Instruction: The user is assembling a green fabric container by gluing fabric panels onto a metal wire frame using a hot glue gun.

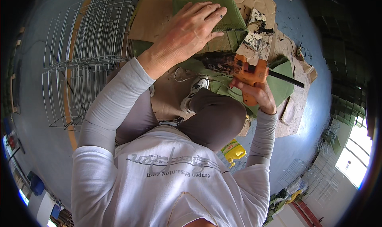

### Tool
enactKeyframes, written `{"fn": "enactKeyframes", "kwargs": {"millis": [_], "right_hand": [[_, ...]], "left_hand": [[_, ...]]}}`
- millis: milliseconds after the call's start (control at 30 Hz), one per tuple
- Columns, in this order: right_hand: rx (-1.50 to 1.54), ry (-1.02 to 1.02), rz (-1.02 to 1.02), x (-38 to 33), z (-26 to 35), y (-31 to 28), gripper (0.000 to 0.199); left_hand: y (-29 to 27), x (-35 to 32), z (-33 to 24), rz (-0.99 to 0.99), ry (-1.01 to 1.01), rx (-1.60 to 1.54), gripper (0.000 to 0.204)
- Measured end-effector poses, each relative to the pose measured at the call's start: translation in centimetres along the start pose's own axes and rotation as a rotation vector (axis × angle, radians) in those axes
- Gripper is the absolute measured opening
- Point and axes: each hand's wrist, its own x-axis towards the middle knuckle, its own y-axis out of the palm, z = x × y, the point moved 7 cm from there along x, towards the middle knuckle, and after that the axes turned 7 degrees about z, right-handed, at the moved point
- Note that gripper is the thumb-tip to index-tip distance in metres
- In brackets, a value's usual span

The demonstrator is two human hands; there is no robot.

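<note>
My right hand is wrapped round the handle of an orange glue gun. Blackened residue covers the gun's front end, which points left below my other hand. A black glue stick sticks out of its back. My left hand lies with stretched fingers over a green mesh panel, its thumb side near the panel's lower edge. The hand hides part of the panel. More green sheet lies beneath and to the right of the gun.
Flattened cardboard covers the floor, bearing a scrap smeared with black. Wire frames stand stacked on the left. A yellow container sits by my right knee. My shoe rests below the gun.
</note>
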Motion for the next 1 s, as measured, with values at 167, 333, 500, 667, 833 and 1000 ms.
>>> {"fn": "enactKeyframes", "kwargs": {"millis": [167, 333, 500, 667, 833, 1000], "right_hand": [[0.041, -0.126, -0.046, -3.0, -1.3, -3.0, 0.038], [0.318, -0.35, -0.188, -2.7, -2.3, -5.3, 0.051], [0.426, -0.44, -0.246, 0.0, -6.4, -8.4, 0.059], [0.822, -0.535, -0.217, 2.7, -8.1, -9.4, 0.052], [0.512, -0.352, -0.546, 4.5, -11.0, -13.0, 0.042], [0.537, -0.324, -0.568, 6.0, -9.7, -11.7, 0.035]], "left_hand": [[-1.0, 0.3, 0.7, -0.073, -0.01, -0.063, 0.052], [-2.1, 0.5, 2.0, -0.093, -0.085, -0.093, 0.046], [-3.0, 1.0, 2.6, -0.171, -0.09, -0.031, 0.039], [-4.1, 0.4, 4.5, -0.262, -0.148, -0.055, 0.034], [-4.5, 0.2, 5.2, -0.268, -0.159, -0.081, 0.034], [-4.6, 0.1, 5.4, -0.267, -0.181, -0.095, 0.034]]}}
